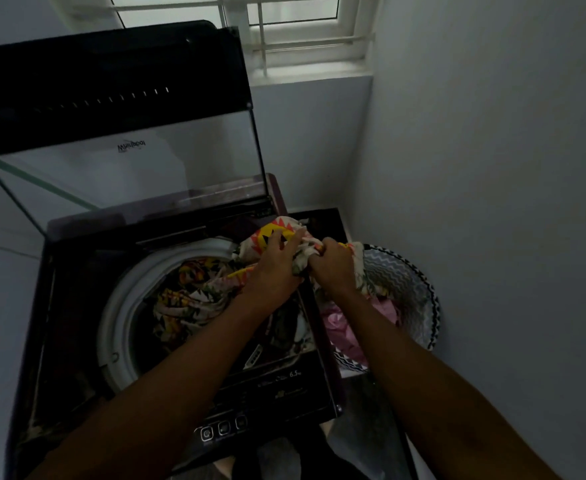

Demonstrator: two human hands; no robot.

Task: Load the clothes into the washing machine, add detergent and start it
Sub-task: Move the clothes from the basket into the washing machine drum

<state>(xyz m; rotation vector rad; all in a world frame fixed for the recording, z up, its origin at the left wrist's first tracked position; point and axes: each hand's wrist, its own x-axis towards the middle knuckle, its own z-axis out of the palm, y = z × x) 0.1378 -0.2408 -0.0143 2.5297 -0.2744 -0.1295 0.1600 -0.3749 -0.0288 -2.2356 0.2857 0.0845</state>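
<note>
A dark top-loading washing machine (76, 327) stands with its glass lid (128, 161) raised. A patterned cloth (194, 292) in white, yellow, orange and black trails from the white-rimmed drum (118, 306) up over the machine's right edge. My left hand (274, 268) grips a bunch of that cloth above the right edge. My right hand (333, 265) is fisted round the same cloth just to the right, over the basket. Part of the cloth is hidden behind both hands.
A laundry basket (416, 289) with a black-and-white zigzag pattern stands right of the machine against the wall, with pink clothes (340, 327) inside. The control panel with buttons (224, 427) lies at the machine's near edge. A barred window (284, 29) is above.
</note>
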